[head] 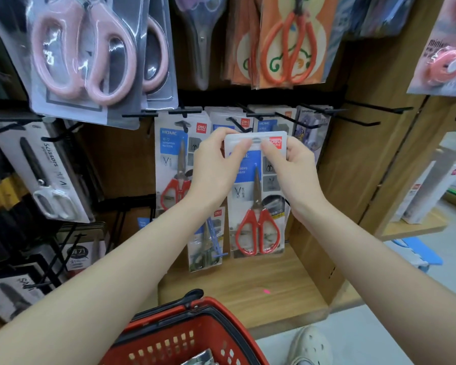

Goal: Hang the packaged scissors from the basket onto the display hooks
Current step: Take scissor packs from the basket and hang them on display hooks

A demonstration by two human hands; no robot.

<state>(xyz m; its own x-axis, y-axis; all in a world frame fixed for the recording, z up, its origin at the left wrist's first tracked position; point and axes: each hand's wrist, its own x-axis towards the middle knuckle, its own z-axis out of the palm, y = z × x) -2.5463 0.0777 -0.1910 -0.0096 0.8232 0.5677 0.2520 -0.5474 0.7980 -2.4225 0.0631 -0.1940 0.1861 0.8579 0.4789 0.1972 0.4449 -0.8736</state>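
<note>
Holding the scissors pack (257,206) up by its top edge are both hands. The left hand (216,164) pinches the top left corner, with the thumb in front and the fingers behind. The right hand (294,169) pinches the top right side the same way. Each hand's grip is closed tight on the pack.

The pack is up in the air in front of the display and hangs straight down from the hands. Inside it are scissors with red handles, and the blades point up. The little hole at the top of the pack sits just under the tip of a black hook (238,125). I cannot tell if the pack touches the hook.

Another pack of the same kind (171,159) hangs on a hook just to the left, partly behind the left hand. More black hooks (353,122) stick out to the right. Up high on the left hangs a big pink scissors pack (84,56). Up high in the middle hangs an orange scissors pack (287,43).

Down low is a red basket (208,325), close to the person, in front of a wooden shelf (261,280). A shiny pack corner pokes up inside the basket. A white shoe (311,346) stands on the floor at the bottom right.
</note>
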